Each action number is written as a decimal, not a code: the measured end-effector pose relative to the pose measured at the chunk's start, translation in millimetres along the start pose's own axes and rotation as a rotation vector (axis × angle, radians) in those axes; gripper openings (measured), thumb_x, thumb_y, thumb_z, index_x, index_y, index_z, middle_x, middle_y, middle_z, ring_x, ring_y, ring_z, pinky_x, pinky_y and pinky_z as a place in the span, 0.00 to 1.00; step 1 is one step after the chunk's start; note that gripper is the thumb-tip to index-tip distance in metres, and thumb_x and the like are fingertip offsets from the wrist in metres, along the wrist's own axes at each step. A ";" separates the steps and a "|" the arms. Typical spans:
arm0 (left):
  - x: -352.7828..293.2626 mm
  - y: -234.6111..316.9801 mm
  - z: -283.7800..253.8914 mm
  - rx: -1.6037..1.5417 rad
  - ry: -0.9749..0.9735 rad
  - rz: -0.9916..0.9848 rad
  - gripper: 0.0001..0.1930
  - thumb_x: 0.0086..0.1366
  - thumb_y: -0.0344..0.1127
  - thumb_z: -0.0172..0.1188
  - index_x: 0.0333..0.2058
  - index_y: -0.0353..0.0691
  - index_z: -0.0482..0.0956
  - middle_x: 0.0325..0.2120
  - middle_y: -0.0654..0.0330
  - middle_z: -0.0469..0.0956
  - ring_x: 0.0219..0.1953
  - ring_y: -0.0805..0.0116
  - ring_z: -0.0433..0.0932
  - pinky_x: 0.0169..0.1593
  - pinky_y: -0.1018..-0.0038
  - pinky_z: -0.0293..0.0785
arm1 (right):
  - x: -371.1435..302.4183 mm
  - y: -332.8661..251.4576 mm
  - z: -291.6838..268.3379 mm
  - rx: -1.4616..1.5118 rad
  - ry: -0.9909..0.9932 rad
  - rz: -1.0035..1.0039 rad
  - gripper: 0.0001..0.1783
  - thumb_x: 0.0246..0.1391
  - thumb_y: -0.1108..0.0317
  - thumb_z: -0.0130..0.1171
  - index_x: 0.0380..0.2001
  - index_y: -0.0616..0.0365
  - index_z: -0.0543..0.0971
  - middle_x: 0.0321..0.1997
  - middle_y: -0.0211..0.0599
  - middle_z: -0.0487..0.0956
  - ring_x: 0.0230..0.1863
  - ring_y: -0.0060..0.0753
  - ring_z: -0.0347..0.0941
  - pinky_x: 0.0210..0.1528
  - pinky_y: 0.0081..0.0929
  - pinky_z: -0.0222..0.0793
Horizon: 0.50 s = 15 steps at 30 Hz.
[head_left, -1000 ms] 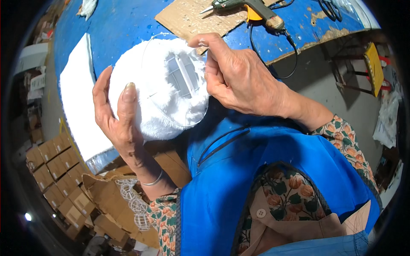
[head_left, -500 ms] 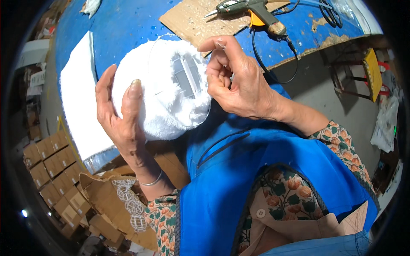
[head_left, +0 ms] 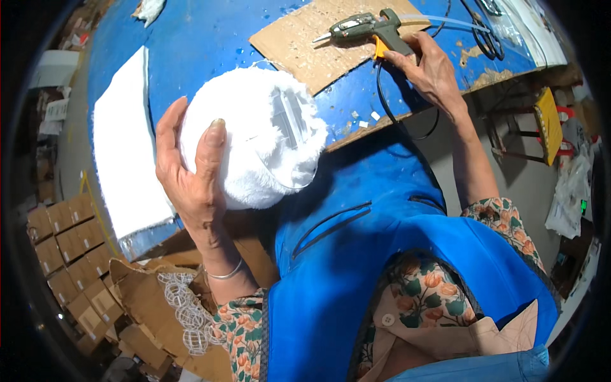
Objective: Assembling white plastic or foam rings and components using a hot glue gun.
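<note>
My left hand (head_left: 196, 169) cups a round white plush ball (head_left: 226, 143) from its left side, the thumb lying over the front. A grey rectangular plastic panel with a raised white strip (head_left: 289, 119) shows in an opening on the ball's right side, ringed by fluffy fabric. A thin pale thread or wire loops along the ball's lower edge. At the table's far right, my right hand (head_left: 436, 71) closes its thumb and fingers around the handle of a dark green hot glue gun (head_left: 359, 28). The gun has an orange trigger, and its nozzle points left over cardboard.
Under the gun lies a cardboard sheet (head_left: 286, 44) on the blue table (head_left: 203, 38). White fleece (head_left: 127, 146) lies at the left. Black scissors (head_left: 487, 38) rest at the far right, and a cord hangs over the table edge. Cartons (head_left: 70, 254) and white wire frames (head_left: 184, 305) are lower left.
My right hand has left the ball's side, moved up and right, and taken hold of the glue gun's handle. My left hand still holds the ball, slightly farther right in view.
</note>
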<state>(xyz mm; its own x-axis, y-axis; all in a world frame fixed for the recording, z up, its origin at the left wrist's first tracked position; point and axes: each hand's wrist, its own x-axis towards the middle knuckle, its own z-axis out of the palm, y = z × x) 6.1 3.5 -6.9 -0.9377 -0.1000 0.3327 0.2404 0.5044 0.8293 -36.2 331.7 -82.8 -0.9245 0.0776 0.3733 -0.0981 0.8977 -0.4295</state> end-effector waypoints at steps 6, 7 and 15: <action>-0.4 -4.3 -2.3 0.067 -0.033 -0.021 0.27 0.57 0.46 0.56 0.50 0.32 0.71 0.49 0.47 0.69 0.52 0.59 0.68 0.52 0.67 0.66 | 25.6 0.6 -7.0 0.329 -0.432 0.256 0.27 0.41 0.52 0.66 0.34 0.67 0.74 0.32 0.50 0.78 0.35 0.47 0.76 0.38 0.36 0.70; -0.8 -6.2 -2.3 0.067 -0.030 -0.015 0.27 0.57 0.45 0.55 0.50 0.32 0.71 0.48 0.47 0.70 0.52 0.58 0.68 0.53 0.66 0.66 | 21.1 -5.7 -5.4 0.331 -0.435 0.254 0.27 0.41 0.52 0.66 0.34 0.67 0.74 0.32 0.50 0.78 0.35 0.47 0.76 0.38 0.36 0.70; 10.4 -0.8 0.9 0.057 -0.016 -0.017 0.31 0.53 0.48 0.61 0.46 0.25 0.71 0.43 0.42 0.73 0.48 0.53 0.71 0.53 0.67 0.64 | -3.1 -29.4 -12.9 0.221 -0.198 -0.115 0.19 0.41 0.63 0.61 0.36 0.62 0.73 0.30 0.47 0.75 0.32 0.46 0.74 0.35 0.34 0.68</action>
<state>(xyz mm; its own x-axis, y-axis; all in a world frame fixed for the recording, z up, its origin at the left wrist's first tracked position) -4.2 2.8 -4.6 -0.9455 -0.0955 0.3113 0.2103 0.5506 0.8078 -25.6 310.7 -60.8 -0.9542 -0.1244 0.2722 -0.2640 0.7781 -0.5699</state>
